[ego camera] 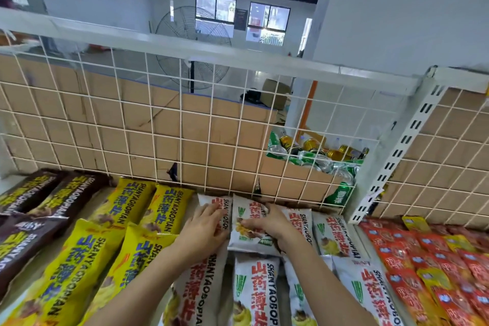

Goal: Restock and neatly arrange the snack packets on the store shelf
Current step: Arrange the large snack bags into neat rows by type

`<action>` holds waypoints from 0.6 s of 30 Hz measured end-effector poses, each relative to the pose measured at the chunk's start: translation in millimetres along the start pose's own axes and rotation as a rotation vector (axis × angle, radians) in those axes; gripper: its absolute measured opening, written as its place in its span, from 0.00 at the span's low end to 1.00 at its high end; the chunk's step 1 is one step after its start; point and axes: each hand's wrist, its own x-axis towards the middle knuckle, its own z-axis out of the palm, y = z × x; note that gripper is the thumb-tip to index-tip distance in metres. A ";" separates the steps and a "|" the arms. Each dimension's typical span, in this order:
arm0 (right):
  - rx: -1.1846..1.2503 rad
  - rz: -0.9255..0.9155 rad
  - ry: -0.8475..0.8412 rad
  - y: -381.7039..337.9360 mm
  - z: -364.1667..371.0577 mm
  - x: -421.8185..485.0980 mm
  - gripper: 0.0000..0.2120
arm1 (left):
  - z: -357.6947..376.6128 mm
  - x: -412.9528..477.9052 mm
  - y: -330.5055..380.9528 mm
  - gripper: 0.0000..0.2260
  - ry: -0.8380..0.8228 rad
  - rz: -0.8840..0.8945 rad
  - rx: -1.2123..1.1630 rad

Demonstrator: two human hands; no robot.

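On the far left lie brown packets (34, 206), then yellow packets (124, 209) beside them. Our left hand (205, 225) lies flat with straight fingers, pressing on a white packet (207, 200) in the far row. Just right of it, our right hand (270, 222) grips the middle packet (247, 210), thumb across its face, near the wire grid (132, 127). Red packets (423, 259) fill the right.

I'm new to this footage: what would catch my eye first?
Mid-shelf, the right grip pinches a white packet while the left grip lies flat beside it. Yellow packets lie to their left, red packets far right.
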 end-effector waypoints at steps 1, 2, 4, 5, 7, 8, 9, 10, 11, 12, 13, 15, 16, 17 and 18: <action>0.009 -0.003 -0.007 0.6 -0.6 -1.0 0.47 | -0.7 0.0 0.1 0.25 0.004 0.005 -0.002; 0.032 -0.017 -0.014 1.3 -1.4 -2.1 0.46 | -1.1 0.4 -0.2 0.25 0.012 0.011 0.004; 0.130 -0.043 -0.032 0.5 -4.5 -7.8 0.41 | -1.2 0.8 -2.5 0.24 0.043 0.043 0.017; 0.182 -0.062 -0.035 -0.2 -6.5 -11.3 0.39 | -1.7 0.2 -4.4 0.23 0.059 0.067 0.019; 0.261 -0.104 -0.014 -1.4 -12.1 -17.6 0.38 | -3.1 -2.0 -8.3 0.21 0.101 0.140 0.011; 0.289 -0.128 0.010 -1.8 -14.7 -20.3 0.37 | -4.1 -3.7 -8.8 0.21 0.128 0.187 0.001; 0.311 -0.152 0.045 -1.9 -17.4 -22.8 0.35 | -5.4 -5.3 -7.9 0.21 0.143 0.234 -0.005; 0.330 -0.170 0.087 -1.3 -20.1 -24.2 0.35 | -7.2 -6.7 -5.0 0.19 0.139 0.276 -0.004; 0.349 -0.183 0.131 -0.6 -22.5 -25.1 0.37 | -8.6 -8.0 -0.5 0.16 0.113 0.314 0.008; 0.364 -0.196 0.175 -0.4 -24.3 -25.9 0.38 | -10.1 -8.8 5.9 0.15 0.071 0.344 0.031; 0.370 -0.214 0.215 -0.3 -26.0 -26.6 0.39 | -11.6 -9.0 13.5 0.14 0.015 0.356 0.066; 0.361 -0.254 0.280 0.1 -26.8 -26.1 0.39 | -14.4 -8.0 27.9 0.16 -0.128 0.342 0.168; 0.362 -0.269 0.303 0.1 -26.5 -26.0 0.39 | -13.9 -6.6 33.1 0.19 -0.195 0.329 0.213; 0.370 -0.277 0.329 1.0 -25.5 -24.8 0.39 | -12.9 -5.5 36.7 0.20 -0.240 0.323 0.242; 0.383 -0.284 0.350 1.5 -24.4 -24.3 0.39 | -11.5 -4.2 38.9 0.22 -0.261 0.322 0.254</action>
